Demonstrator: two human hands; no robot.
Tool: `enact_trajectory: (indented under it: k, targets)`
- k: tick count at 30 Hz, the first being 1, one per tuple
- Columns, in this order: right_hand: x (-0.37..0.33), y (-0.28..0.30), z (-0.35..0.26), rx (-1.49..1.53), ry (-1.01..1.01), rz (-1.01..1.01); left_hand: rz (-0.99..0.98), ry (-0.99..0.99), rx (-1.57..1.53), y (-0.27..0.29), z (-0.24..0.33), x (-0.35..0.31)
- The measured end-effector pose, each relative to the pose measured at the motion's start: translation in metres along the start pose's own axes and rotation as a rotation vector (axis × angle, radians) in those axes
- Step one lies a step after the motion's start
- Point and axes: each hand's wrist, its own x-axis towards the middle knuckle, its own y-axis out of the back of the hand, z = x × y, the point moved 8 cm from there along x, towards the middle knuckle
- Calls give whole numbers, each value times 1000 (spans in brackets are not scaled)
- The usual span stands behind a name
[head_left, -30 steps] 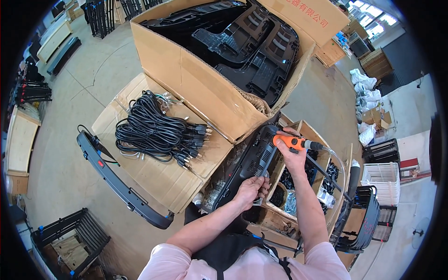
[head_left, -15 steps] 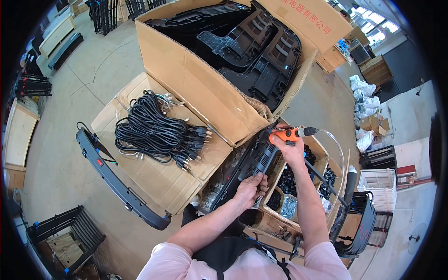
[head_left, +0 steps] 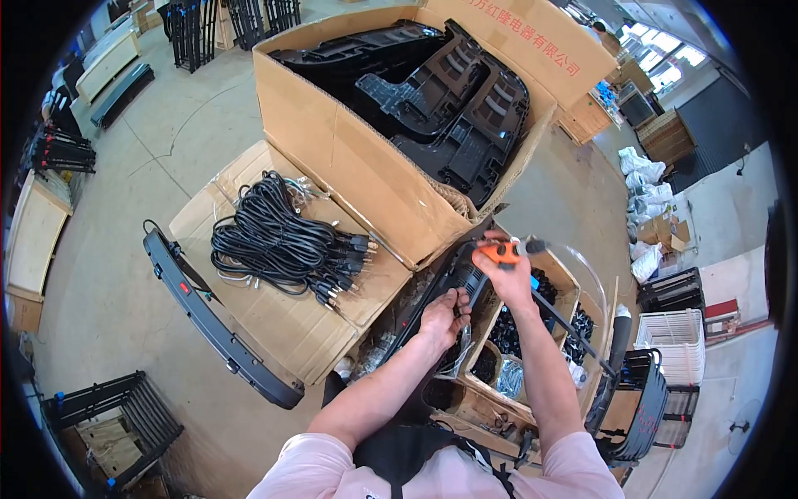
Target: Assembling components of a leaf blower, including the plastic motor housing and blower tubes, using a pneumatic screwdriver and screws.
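My right hand is wrapped round an orange air screwdriver, whose clear hose curves away to the right. The tool lies over the far end of a long black plastic housing with ridged vents. My left hand is at the vented part, its fingers curled together. Whether those fingers grip the housing's edge or some small part is hidden. The screwdriver's tip is also out of sight behind my right hand.
A bundle of black power cords lies on a cardboard sheet at left, beside a long black panel. Beyond stands a carton of black plastic mouldings. Divided bins of small black parts sit under my right forearm.
My left hand has moved slightly farther along the housing. The screwdriver has shifted a little left and is tilted differently, still in my right hand. The whole view has shifted slightly.
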Motion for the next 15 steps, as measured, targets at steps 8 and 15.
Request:
enact_trajectory:
  k: [8, 15]
  targets:
    - [-70, 25, -38, 199, -41, 10, -45, -14, -196, -1, 4, 10]
    - [-83, 28, -36, 235, -29, 48, -119, 19, -306, -5, 3, 9]
